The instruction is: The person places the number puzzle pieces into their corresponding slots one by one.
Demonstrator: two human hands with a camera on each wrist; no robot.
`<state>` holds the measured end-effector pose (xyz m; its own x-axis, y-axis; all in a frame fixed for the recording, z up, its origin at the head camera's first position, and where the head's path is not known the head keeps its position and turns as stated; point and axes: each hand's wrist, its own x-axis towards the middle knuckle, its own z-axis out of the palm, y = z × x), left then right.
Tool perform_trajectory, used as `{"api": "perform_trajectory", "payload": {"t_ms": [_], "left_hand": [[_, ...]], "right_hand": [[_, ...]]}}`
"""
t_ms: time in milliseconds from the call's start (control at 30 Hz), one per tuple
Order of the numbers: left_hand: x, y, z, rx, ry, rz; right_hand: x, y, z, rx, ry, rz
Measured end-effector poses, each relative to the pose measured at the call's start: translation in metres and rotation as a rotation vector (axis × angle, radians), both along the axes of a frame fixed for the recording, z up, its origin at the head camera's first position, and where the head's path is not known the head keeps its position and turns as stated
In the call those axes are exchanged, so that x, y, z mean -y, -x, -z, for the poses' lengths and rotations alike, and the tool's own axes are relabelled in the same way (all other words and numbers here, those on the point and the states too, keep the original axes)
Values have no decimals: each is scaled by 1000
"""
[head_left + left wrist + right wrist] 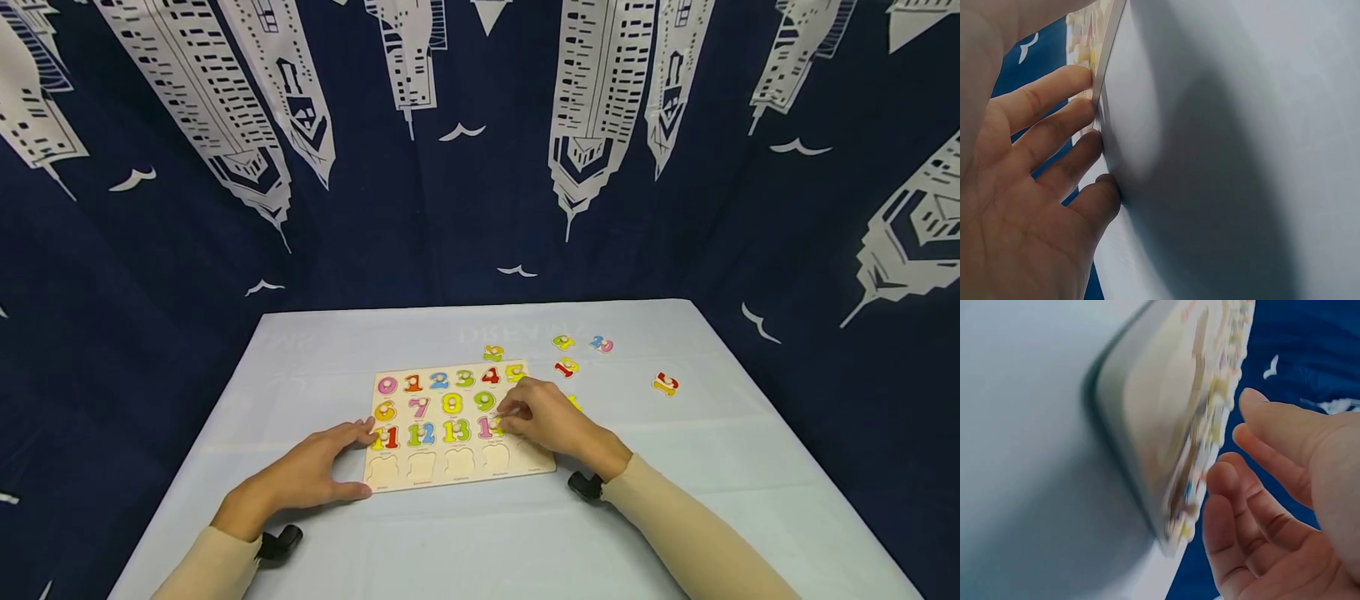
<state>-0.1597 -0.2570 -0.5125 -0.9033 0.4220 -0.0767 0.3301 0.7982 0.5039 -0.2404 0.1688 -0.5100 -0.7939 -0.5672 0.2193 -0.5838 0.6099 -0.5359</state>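
A wooden number puzzle board (440, 454) lies on the table with knobbed number pieces in its upper rows and outlined recesses along the bottom row. My left hand (311, 471) is spread at the board's left edge, thumb near the lower corner and fingertips (1079, 78) touching its side. Over the right part of the board is my right hand (551, 421), its thumb and fingers bent beside the pink and yellow 14 piece (486, 427). In the right wrist view, the right fingers (1222, 478) show apart from the thumb, with nothing between them.
Loose number pieces lie beyond and right of the board: a yellow-green one (492, 353), another (562, 342), a blue-pink one (602, 343), a red-yellow one (566, 367) and a 15 (665, 383). A dark blue curtain (420, 225) hangs behind the white-covered table (420, 550).
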Motion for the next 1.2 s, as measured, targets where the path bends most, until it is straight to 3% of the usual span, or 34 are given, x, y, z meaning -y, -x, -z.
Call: {"api": "perform_trajectory", "payload": {"t_ms": [233,500,733,867,1033,1200], "left_hand": [[1,0,0,-6,7,-6],[0,0,0,-4,6,-17],[2,0,1,-3,9,-15],[2,0,1,-13,-2,-6],[2,-1,1,-15,-11,-3],[1,0,1,-17,-6,-7]], "right_hand": [[-43,6,-5,-90,49,140],[-128,15,-7,-76,3,406],[-198,18,0,-82,-10,530],[-229,18,7,-40,-40,576],[-248,17,13,27,-62,564],[-251,21,15,4,-40,541]]}}
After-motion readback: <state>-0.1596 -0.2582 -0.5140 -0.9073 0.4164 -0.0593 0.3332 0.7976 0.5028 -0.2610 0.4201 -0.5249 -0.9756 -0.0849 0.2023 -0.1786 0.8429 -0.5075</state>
